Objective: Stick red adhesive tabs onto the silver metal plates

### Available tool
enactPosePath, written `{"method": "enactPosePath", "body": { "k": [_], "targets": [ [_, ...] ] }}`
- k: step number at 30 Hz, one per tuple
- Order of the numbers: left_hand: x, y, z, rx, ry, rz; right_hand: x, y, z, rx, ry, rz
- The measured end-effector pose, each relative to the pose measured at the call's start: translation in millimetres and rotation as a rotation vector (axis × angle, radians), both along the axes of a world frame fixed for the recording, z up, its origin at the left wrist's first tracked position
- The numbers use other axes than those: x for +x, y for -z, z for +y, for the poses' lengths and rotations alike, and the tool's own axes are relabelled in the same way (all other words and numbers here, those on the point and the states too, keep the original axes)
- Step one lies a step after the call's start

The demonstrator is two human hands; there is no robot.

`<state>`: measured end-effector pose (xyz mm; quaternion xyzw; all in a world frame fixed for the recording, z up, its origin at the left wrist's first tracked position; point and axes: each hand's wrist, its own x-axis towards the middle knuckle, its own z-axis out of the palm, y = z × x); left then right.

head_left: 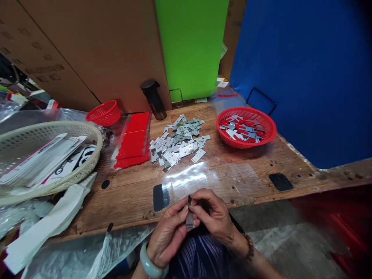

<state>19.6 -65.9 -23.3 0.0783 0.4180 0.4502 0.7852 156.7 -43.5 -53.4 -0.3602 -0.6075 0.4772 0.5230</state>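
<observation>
Just over the table's front edge, my left hand (pixel 171 228) pinches a small flat metal plate (pixel 190 221) between thumb and fingers. My right hand (pixel 213 215) is closed on the upper end of the same plate, its thumb and fingertips meeting the left ones there. The fingers cover part of the plate. Beyond my hands lies a loose pile of silver metal plates (pixel 181 141) with cut-outs. To its left are flat red strips (pixel 133 141) stacked on clear plastic. A red basket (pixel 247 145) at the right holds plates with red pieces on them.
A cream basket (pixel 95 151) with printed cards stands at the left, white paper (pixel 52 221) in front of it. A small red basket (pixel 104 113) and a dark bottle (pixel 155 100) stand at the back. Green (pixel 192 46) and blue panels (pixel 302 85) rise behind the table.
</observation>
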Motion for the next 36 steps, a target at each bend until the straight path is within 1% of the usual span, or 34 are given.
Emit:
{"method": "enactPosePath", "body": {
  "k": [2, 6, 9, 15, 18, 22, 26, 29, 32, 36],
  "targets": [
    [0.6, 0.1, 1.7, 0.014, -0.021, -0.013, -1.9, 0.3, -0.5, -0.005, 0.038, 0.001],
    [1.4, -0.3, 3.4, 0.036, -0.041, -0.017, -7.4, 0.2, -3.3, -0.076, 0.171, -0.043],
    [1.7, -0.3, 3.2, 0.047, -0.053, 0.001, -8.9, -1.8, -3.4, -0.061, 0.208, -0.126],
    [1.9, 3.0, 4.1, 0.058, -0.077, 0.049, -8.0, -5.9, 1.6, -0.024, 0.100, -0.197],
    [2.1, 4.9, 4.3, 0.057, -0.082, 0.065, -8.7, -5.3, 2.2, -0.021, 0.102, -0.196],
    [4.3, 6.2, 3.5, 0.034, -0.109, 0.077, -9.4, -6.9, 4.0, -0.084, 0.109, -0.199],
    [8.2, 5.5, 0.5, 0.006, -0.145, 0.083, -9.9, -7.6, 4.9, -0.130, 0.075, -0.192],
    [9.8, 3.1, -1.0, -0.011, -0.185, 0.092, -11.3, -4.9, 3.0, -0.089, 0.042, -0.195],
    [10.1, 0.1, 0.2, -0.005, -0.170, 0.070, -12.6, -2.3, 1.0, -0.039, 0.031, -0.199],
    [9.7, -2.2, 4.1, -0.003, -0.218, 0.090, -11.9, -4.5, 0.1, -0.023, 0.001, -0.216]
  ]
}}
